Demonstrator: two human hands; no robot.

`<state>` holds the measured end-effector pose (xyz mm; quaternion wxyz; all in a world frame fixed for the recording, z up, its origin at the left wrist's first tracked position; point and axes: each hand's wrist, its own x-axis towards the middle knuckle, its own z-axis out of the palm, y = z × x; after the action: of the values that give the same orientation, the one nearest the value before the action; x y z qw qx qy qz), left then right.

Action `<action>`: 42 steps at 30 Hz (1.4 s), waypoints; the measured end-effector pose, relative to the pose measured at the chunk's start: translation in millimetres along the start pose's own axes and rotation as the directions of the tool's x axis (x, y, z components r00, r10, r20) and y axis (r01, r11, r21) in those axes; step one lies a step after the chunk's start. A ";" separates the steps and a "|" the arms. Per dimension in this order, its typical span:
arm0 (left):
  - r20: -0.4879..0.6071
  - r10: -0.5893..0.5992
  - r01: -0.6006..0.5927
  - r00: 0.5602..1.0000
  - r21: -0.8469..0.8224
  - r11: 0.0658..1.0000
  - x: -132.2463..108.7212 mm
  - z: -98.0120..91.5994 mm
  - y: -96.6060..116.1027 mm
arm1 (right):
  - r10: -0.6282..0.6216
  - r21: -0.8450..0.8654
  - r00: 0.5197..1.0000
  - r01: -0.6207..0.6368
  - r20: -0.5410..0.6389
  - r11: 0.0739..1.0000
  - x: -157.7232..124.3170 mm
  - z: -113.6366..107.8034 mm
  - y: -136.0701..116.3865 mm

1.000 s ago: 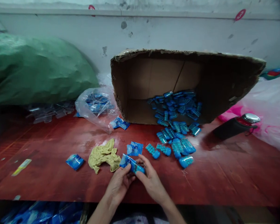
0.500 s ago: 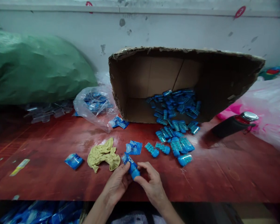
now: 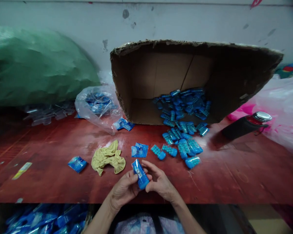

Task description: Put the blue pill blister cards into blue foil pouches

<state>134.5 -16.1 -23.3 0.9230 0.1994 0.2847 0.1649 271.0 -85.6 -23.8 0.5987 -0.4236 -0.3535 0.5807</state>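
Note:
Both hands meet over the near edge of the red table. My left hand and my right hand pinch one blue packet between them, fingers closed on it, the packet standing nearly upright. Just beyond lie a flat blue wrapper, a crumpled yellow cloth and another blue packet to the left. Several blue blister packs spill from a cardboard box tipped on its side.
A clear plastic bag of blue packets lies left of the box, and a large green sack fills the back left. A dark bottle lies on its side at the right beside pink-white plastic. Blue packets sit below the table edge.
The packet in my hands has been turned from lying sideways to standing nearly upright. The view has shifted a little downward.

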 end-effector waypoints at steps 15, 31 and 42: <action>-0.235 0.114 -0.123 0.965 -0.021 0.992 -5.2 22.8 -18.5 | -0.081 0.001 0.994 0.081 -0.073 0.997 -2.9 5.9 9.3; -0.225 0.128 -0.140 0.966 -0.036 0.989 -8.7 25.1 -20.1 | -0.005 0.017 0.990 0.007 -0.138 1.000 -2.4 4.2 20.9; -0.161 0.111 -0.128 0.981 -0.099 0.987 -11.4 22.7 -19.3 | 0.019 0.014 0.995 -0.018 -0.095 1.000 -1.2 -2.2 25.1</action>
<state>142.7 -43.9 -9.8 0.8960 0.1519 0.3337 0.2504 263.0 -87.9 -47.6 0.6121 -0.4501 -0.3171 0.5676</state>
